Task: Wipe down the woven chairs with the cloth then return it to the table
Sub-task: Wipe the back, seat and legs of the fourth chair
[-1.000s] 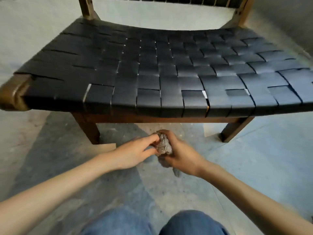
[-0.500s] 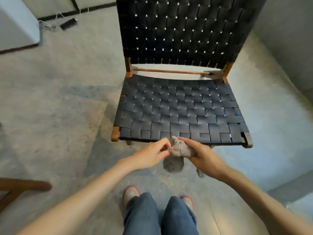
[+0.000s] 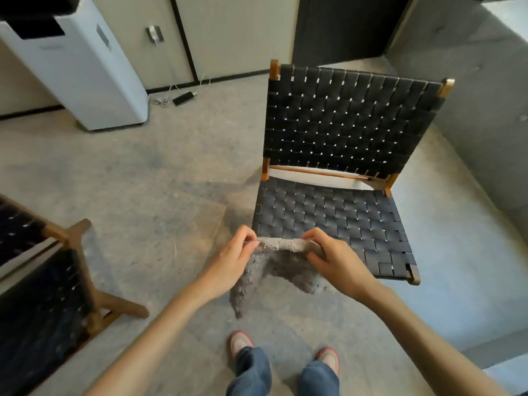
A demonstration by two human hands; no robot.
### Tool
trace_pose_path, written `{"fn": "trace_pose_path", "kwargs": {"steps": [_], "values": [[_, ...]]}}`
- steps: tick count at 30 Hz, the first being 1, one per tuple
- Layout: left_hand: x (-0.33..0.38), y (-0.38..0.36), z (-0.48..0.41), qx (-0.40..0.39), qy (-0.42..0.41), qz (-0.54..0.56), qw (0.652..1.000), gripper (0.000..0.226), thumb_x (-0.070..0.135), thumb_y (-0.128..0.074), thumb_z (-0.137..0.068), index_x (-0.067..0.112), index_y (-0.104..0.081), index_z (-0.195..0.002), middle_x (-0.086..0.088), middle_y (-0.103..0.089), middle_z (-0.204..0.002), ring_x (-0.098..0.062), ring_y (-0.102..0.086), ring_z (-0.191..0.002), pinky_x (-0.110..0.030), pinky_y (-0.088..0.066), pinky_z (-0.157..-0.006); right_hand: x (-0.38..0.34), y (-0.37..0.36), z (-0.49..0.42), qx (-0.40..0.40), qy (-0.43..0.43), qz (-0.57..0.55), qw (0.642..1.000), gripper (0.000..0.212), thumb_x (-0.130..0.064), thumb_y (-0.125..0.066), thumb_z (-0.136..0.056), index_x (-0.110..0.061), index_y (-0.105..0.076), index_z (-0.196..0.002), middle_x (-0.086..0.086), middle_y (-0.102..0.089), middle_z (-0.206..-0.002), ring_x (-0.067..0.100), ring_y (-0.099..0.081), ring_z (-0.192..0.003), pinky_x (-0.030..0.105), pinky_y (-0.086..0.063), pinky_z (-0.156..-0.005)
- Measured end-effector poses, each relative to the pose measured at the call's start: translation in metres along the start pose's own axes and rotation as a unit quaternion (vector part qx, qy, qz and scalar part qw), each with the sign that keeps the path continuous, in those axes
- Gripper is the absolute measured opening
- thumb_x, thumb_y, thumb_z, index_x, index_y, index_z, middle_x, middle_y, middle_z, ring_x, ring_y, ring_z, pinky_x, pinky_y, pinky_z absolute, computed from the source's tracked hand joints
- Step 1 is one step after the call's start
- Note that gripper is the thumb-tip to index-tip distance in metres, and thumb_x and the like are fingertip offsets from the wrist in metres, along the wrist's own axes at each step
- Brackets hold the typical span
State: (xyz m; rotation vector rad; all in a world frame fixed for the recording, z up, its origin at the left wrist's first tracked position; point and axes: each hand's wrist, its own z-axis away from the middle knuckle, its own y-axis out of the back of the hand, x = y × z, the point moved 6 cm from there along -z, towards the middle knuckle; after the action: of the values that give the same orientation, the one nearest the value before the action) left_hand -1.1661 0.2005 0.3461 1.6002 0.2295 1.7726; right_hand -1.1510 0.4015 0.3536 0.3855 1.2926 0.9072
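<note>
Cloth (image 3: 276,265): pinched along its top edge by left hand (image 3: 232,260) and right hand (image 3: 335,257); probably needed folding flat before wiping woven chair (image 3: 337,218).

Bare floor (image 3: 160,167) is lying open in the middle — a woven chair (image 3: 334,221) is standing right, a second chair (image 3: 48,295) is crowding near left, a white appliance (image 3: 94,81) is blocking far left.
</note>
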Motion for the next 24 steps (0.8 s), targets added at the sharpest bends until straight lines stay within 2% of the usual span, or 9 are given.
{"fn": "trace_pose_path", "kwargs": {"steps": [3,5,8,12,14,17,19,21,24], "values": [[-0.016,0.035,0.009,-0.025,0.014,0.005,1.000,0.022,0.039,-0.034,-0.099,0.029,-0.042,-0.116,0.004,-0.056,-0.106,-0.012,-0.054,-0.094,-0.025,-0.043,-0.082,-0.038,-0.001,-0.022,0.026,0.025,0.038,0.999,0.018,-0.022,-0.054,-0.094,-0.026,-0.055,-0.112,-0.020,-0.049,-0.070,0.003,-0.043,-0.057,0.027,-0.033,-0.050],[-0.024,0.053,0.009,-0.055,-0.004,-0.027,0.998,0.041,0.054,-0.036,-0.090,0.036,-0.039,-0.128,0.007,-0.050,-0.122,-0.011,-0.053,-0.103,-0.029,-0.044,-0.090,-0.056,-0.002,-0.038,0.045,0.024,0.061,0.997,0.021,-0.025,-0.053,-0.095,-0.028,-0.055,-0.116,-0.020,-0.049,-0.077,0.006,-0.044,-0.066,0.029,-0.033,-0.052],[-0.029,0.082,0.000,-0.031,-0.049,-0.124,0.991,0.041,0.047,-0.052,-0.090,0.034,-0.044,-0.128,0.008,-0.049,-0.107,-0.010,-0.052,-0.092,-0.028,-0.047,-0.079,-0.074,-0.003,-0.060,0.050,0.020,0.088,0.995,0.022,-0.028,-0.050,-0.095,-0.032,-0.053,-0.116,-0.019,-0.051,-0.083,0.010,-0.047,-0.073,0.029,-0.032,-0.052],[-0.035,0.119,-0.034,0.027,-0.041,-0.110,0.993,0.020,0.032,-0.050,-0.096,0.021,-0.057,-0.112,0.005,-0.059,-0.108,-0.013,-0.056,-0.094,-0.032,-0.047,-0.080,-0.083,0.003,-0.092,0.062,0.002,0.061,0.996,0.019,-0.026,-0.052,-0.095,-0.029,-0.057,-0.113,-0.010,-0.064,-0.103,0.014,-0.059,-0.086,0.036,-0.050,-0.067],[-0.039,0.135,-0.059,0.045,-0.021,-0.099,0.994,0.016,0.031,-0.051,-0.096,0.020,-0.057,-0.105,0.006,-0.061,-0.099,-0.012,-0.058,-0.082,-0.025,-0.046,-0.068,-0.082,0.008,-0.114,0.080,-0.013,0.002,0.997,0.017,-0.026,-0.056,-0.094,-0.024,-0.061,-0.110,-0.005,-0.064,-0.104,0.014,-0.059,-0.090,0.036,-0.052,-0.075],[-0.041,0.154,-0.107,0.072,0.014,-0.052,0.996,0.008,0.029,-0.057,-0.093,0.022,-0.055,-0.095,0.012,-0.057,-0.084,-0.006,-0.053,-0.072,-0.009,-0.035,-0.058,-0.080,0.015,-0.156,0.127,-0.045,-0.066,0.989,0.019,-0.029,-0.058,-0.094,-0.020,-0.064,-0.110,-0.007,-0.061,-0.102,0.008,-0.057,-0.092,0.025,-0.048,-0.075],[-0.039,0.162,-0.145,0.058,0.026,-0.026,0.998,0.008,0.031,-0.059,-0.092,0.024,-0.054,-0.093,0.017,-0.055,-0.081,0.001,-0.053,-0.074,-0.006,-0.037,-0.058,-0.077,0.019,-0.190,0.139,-0.067,-0.119,0.981,0.022,-0.030,-0.057,-0.094,-0.018,-0.063,-0.111,-0.007,-0.062,-0.101,0.007,-0.057,-0.092,0.021,-0.047,-0.074],[-0.034,0.169,-0.185,0.033,0.026,-0.004,0.999,0.009,0.031,-0.059,-0.092,0.023,-0.055,-0.093,0.013,-0.058,-0.084,-0.004,-0.056,-0.076,-0.009,-0.039,-0.062,-0.075,0.025,-0.222,0.143,-0.087,-0.174,0.971,0.020,-0.031,-0.056,-0.095,-0.020,-0.063,-0.111,-0.006,-0.063,-0.099,0.006,-0.058,-0.090,0.020,-0.048,-0.069],[-0.022,0.184,-0.242,-0.002,0.020,-0.002,1.000,0.011,0.030,-0.059,-0.092,0.019,-0.055,-0.095,0.006,-0.059,-0.091,-0.012,-0.058,-0.079,-0.020,-0.046,-0.067,-0.070,0.041,-0.263,0.173,-0.120,-0.213,0.954,0.018,-0.031,-0.056,-0.095,-0.021,-0.064,-0.107,-0.005,-0.065,-0.096,0.010,-0.061,-0.090,0.031,-0.054,-0.074]]}}
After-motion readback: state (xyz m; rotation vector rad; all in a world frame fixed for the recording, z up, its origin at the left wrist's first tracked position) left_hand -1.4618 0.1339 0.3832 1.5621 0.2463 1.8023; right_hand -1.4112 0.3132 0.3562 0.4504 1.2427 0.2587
